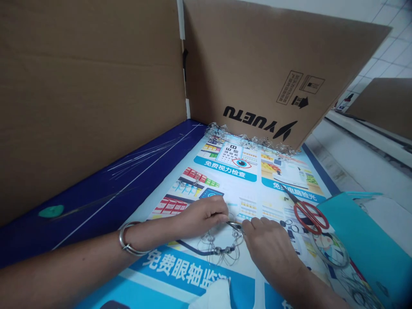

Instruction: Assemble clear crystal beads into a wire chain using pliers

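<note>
My left hand (207, 214) is closed in a pinch at one end of a beaded wire ring (219, 251), which hangs below it. Loose loops of thin wire stick out all round this ring, and its beads look clear and dark. Facing it, my right hand (270, 240) is wrapped round a tool whose metal jaws (237, 226) look like those of small pliers. The jaws point left and meet the wire close to my left fingertips. The tool's handles are hidden in my right palm.
Red-handled scissors (311, 216) lie right of my hands, beside a wire coil (331, 249) and a turquoise folder (363, 231). Wire pieces (257, 143) line the foot of the cardboard wall (257, 73). Straight wires (148, 154) and a green lump (51, 211) lie at left.
</note>
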`<state>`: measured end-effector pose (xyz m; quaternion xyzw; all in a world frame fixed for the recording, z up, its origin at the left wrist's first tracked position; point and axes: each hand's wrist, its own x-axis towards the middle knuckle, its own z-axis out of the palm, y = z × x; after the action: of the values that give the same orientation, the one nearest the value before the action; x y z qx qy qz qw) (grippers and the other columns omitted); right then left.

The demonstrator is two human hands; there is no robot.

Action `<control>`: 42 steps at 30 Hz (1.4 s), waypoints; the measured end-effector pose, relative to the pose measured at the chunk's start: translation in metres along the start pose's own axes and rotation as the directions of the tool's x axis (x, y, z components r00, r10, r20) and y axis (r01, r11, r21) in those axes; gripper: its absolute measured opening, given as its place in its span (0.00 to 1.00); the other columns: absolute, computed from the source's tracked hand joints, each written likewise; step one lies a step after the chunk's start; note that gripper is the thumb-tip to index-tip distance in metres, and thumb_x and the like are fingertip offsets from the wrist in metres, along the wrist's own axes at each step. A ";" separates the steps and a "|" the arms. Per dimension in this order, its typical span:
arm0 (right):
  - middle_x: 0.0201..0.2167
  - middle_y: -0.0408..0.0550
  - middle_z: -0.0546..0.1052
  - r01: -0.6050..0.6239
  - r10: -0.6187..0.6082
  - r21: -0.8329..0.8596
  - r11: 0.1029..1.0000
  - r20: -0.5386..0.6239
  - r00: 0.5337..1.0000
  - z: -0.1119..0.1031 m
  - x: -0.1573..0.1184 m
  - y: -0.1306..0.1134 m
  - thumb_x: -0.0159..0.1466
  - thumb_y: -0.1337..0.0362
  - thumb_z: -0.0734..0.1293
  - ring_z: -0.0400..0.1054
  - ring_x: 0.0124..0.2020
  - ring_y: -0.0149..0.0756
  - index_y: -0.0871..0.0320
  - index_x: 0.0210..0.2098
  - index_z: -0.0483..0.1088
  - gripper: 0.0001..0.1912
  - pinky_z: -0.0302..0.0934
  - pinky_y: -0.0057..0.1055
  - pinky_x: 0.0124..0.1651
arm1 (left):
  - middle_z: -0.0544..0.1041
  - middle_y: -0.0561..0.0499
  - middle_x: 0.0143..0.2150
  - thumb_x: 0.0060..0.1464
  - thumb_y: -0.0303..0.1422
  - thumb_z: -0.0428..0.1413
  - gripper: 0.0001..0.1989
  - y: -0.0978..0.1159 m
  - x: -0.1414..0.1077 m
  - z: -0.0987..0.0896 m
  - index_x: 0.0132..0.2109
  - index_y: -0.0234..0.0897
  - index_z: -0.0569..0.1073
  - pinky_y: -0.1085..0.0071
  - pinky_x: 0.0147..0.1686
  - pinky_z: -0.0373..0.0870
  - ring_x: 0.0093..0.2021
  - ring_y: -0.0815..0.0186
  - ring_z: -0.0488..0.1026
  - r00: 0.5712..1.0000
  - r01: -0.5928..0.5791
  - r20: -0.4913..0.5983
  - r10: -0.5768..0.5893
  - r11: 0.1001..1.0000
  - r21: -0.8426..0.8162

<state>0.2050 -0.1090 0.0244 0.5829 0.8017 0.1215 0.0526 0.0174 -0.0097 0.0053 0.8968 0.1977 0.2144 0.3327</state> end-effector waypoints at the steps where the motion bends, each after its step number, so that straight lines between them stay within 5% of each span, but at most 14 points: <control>1: 0.25 0.44 0.68 -0.001 0.001 0.004 1.000 -0.005 1.000 0.000 0.000 0.000 0.58 0.72 0.62 0.59 0.26 0.33 0.57 0.29 0.64 0.04 0.37 0.32 0.27 | 0.66 0.52 0.30 0.59 0.32 0.45 0.10 0.000 0.000 -0.001 0.31 0.34 0.67 0.75 0.34 0.59 0.33 0.70 0.63 1.000 0.009 -0.004 -0.009 1.000 -0.006; 42: 0.27 0.45 0.67 0.057 -0.054 0.042 0.997 -0.073 0.996 0.011 0.002 0.003 0.60 0.70 0.60 0.57 0.30 0.35 0.57 0.33 0.65 0.04 0.42 0.33 0.32 | 0.68 0.54 0.28 0.58 0.32 0.45 0.11 0.001 -0.001 -0.002 0.31 0.34 0.67 0.77 0.30 0.58 0.29 0.73 0.64 1.000 0.026 0.006 -0.026 0.999 -0.025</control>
<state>0.2096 -0.1049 0.0145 0.5566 0.8215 0.1233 0.0142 0.0158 -0.0094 0.0069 0.8906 0.2055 0.2099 0.3473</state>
